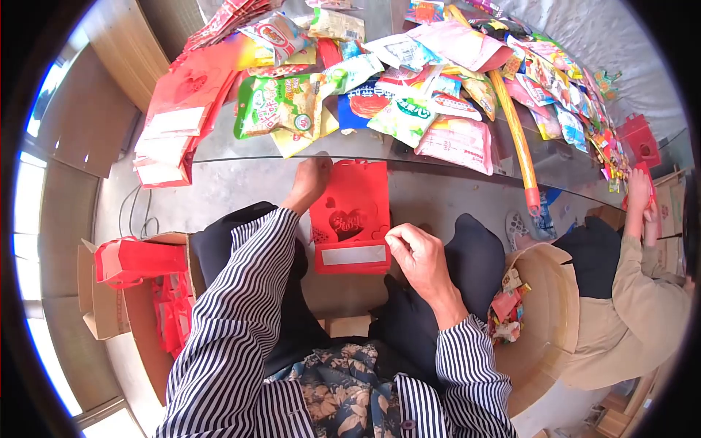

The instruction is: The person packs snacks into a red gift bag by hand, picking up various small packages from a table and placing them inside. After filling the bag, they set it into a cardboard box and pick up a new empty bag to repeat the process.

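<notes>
A flat red gift bag (354, 193) with a heart print and a folded bottom showing a white panel hangs over my lap, below the table edge. My left hand (312, 179) is closed at its upper left corner, fingers partly hidden from view. At the bag's lower right edge my right hand (423, 259) is curled, thumb and fingertips pinched against the side by the fold. On the table just beyond lie a green snack packet (277, 106) and a white-green packet (405, 118).
Stacked flat red bags (193, 84) lie on the table's left. A yellow stick with a red end (517, 131) crosses the snack pile. Cardboard boxes stand left (142, 336) and right (548, 321); the left one holds red bags. At right, another person's hands (639, 193) hold something red.
</notes>
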Demonstrator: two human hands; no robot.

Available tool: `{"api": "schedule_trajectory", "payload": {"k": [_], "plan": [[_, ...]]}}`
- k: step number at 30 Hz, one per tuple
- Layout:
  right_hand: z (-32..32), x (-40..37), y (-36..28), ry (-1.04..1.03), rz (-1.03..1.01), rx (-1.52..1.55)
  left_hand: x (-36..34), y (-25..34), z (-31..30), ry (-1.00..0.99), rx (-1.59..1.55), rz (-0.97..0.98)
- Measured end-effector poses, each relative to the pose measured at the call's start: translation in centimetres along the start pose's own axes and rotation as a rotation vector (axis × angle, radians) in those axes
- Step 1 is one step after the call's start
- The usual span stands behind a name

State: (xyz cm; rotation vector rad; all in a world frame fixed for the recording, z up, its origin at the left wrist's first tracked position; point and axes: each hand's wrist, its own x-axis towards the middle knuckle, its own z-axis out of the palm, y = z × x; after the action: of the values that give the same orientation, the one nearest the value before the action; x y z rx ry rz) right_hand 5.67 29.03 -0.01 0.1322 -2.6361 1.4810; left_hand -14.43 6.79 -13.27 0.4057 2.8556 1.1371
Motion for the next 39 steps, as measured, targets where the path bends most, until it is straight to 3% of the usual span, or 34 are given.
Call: {"api": "schedule_trajectory", "payload": {"k": [3, 7, 11, 14, 18, 19, 23, 29, 33, 37, 39], "plan": [[0.0, -0.5, 0.4, 0.054, -0.041, 0.01, -2.9, 2.9, -3.1, 0.025, -0.108, 0.063], [-0.2, -0.7, 0.8, 0.16, 0.014, 0.134, -7.0, 6.0, -7.6, -0.126, -0.245, -0.038], [-1.4, -0.3, 0.0, 0.289, -0.018, 0.165, -11.5, 9.3, -10.8, -0.05, -0.351, 0.026], [-2.2, 0.4, -2.2, 0.222, -0.081, 0.143, -13.6, 11.3, -12.3, -0.008, -0.273, 0.113], [-1.2, 0.2, -2.3, -0.127, 0.049, 0.321, -14.7, 12.7, -12.9, 0.067, -0.31, 0.147], [-1.4, 0.0, -3.3, -0.159, 0.051, 0.181, -14.9, 12.9, -12.9, 0.066, -0.316, 0.157], [-0.8, -0.6, -2.2, -0.195, 0.152, 0.31, -15.4, 12.4, -12.7, 0.036, -0.335, 0.222], [0.1, -0.9, 0.6, -0.207, 0.205, 0.208, -16.1, 10.8, -11.5, -0.033, -0.378, 0.275], [0.6, -0.8, -0.6, -0.133, 0.073, 0.078, -16.2, 10.2, -11.3, -0.03, -0.353, 0.385], [1.4, -0.7, -1.7, -0.089, -0.012, -0.02, -17.4, 11.0, -11.2, -0.051, -0.177, 0.408], [1.6, -0.7, -1.9, -0.08, -0.024, -0.057, -18.2, 11.7, -11.6, -0.071, -0.045, 0.513]]}}
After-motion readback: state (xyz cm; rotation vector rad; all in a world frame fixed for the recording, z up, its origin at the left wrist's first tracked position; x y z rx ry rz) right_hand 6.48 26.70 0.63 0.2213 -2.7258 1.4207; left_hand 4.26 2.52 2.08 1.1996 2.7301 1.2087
